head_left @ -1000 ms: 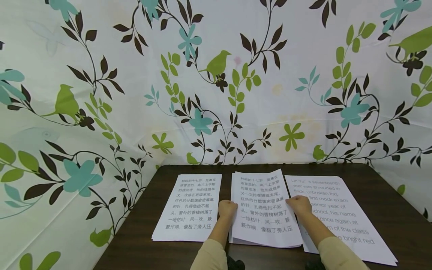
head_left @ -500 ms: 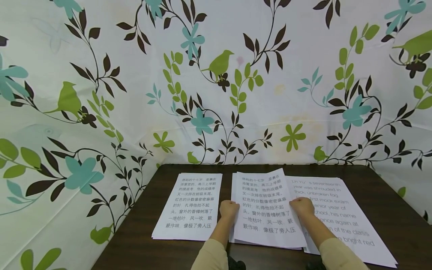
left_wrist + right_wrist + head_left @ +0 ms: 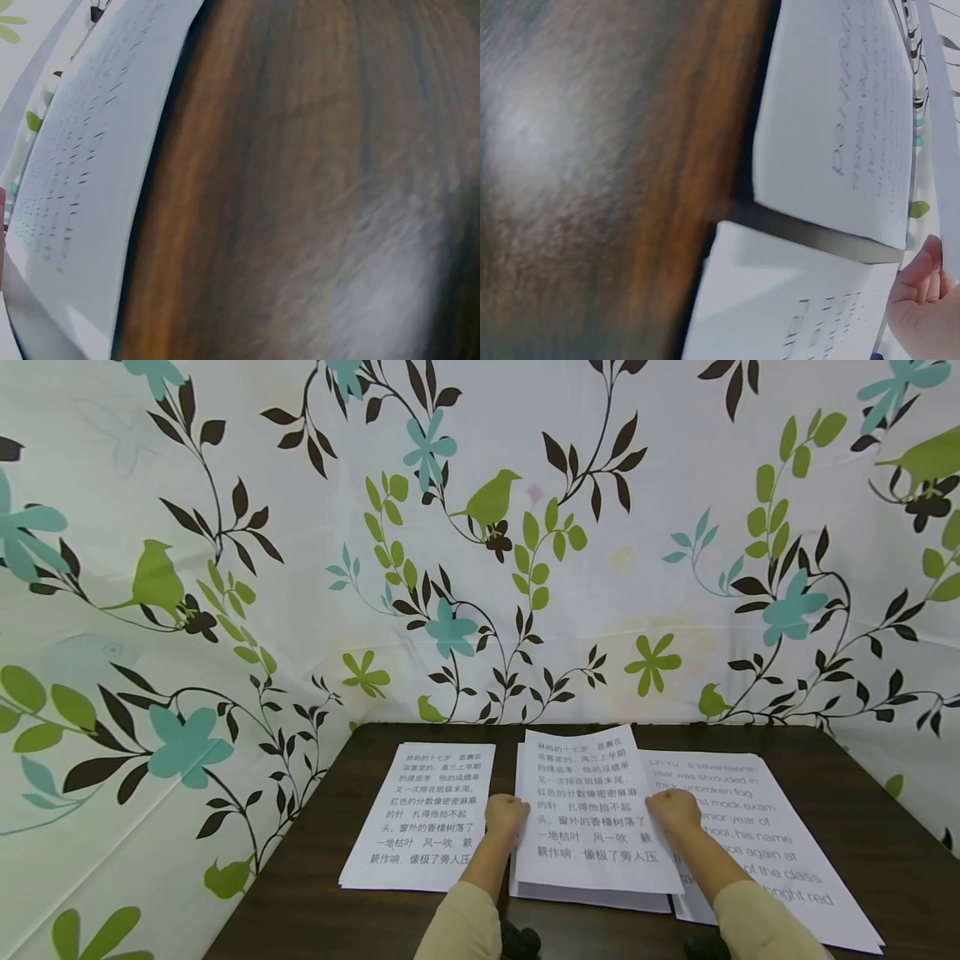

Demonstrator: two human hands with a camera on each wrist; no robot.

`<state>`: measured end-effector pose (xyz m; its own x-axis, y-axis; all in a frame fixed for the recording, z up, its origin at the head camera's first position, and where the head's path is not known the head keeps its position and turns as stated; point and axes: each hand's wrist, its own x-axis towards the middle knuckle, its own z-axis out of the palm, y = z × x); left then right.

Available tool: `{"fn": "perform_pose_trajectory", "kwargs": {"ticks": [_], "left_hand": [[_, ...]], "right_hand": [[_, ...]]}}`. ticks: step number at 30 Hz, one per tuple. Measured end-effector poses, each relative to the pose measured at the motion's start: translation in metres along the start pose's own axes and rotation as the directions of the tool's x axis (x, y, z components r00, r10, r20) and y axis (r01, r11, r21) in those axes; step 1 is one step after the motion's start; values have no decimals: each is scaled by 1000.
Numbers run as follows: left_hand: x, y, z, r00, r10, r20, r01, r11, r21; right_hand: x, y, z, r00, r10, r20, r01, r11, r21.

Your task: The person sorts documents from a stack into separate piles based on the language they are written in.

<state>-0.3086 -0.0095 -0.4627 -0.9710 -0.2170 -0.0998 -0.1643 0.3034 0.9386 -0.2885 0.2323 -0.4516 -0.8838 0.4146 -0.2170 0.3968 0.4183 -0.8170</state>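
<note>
A white sheet of paper (image 3: 588,810) printed with Chinese text is raised and tilted above the middle paper stack (image 3: 600,896). My left hand (image 3: 506,814) grips its left edge, the fingers curled. On the opposite edge my right hand (image 3: 673,814) pinches the sheet. In the right wrist view the right hand (image 3: 930,307) shows thumb and fingers at the paper's edge. Only a sliver of the left hand enters the left wrist view.
A Chinese-text paper stack (image 3: 420,818) lies to the left. On the right is a stack in English (image 3: 780,835), partly behind my right forearm. All rest on a dark wooden table (image 3: 300,868). A patterned cloth (image 3: 480,543) hangs behind the table.
The middle sheet has risen off its stack, and its lower edge now stands apart from the pages below. Both hands keep their hold and have moved slightly.
</note>
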Motion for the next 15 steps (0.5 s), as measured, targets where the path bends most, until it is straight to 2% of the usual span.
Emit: {"fn": "perform_pose_trajectory", "kwargs": {"ticks": [8,13,15], "left_hand": [[9,5,-15,999,40,-20,-40,999,11],[13,11,-29,998,57,-32,-57,998,2],[15,14,-35,997,71,-33,-71,997,5]], "right_hand": [[-3,-17,6,1000,-29,-11,30,998,56],[-10,-33,10,997,-71,-12,72,992,102],[-13,-39,12,998,-65,-3,65,991,118]]}}
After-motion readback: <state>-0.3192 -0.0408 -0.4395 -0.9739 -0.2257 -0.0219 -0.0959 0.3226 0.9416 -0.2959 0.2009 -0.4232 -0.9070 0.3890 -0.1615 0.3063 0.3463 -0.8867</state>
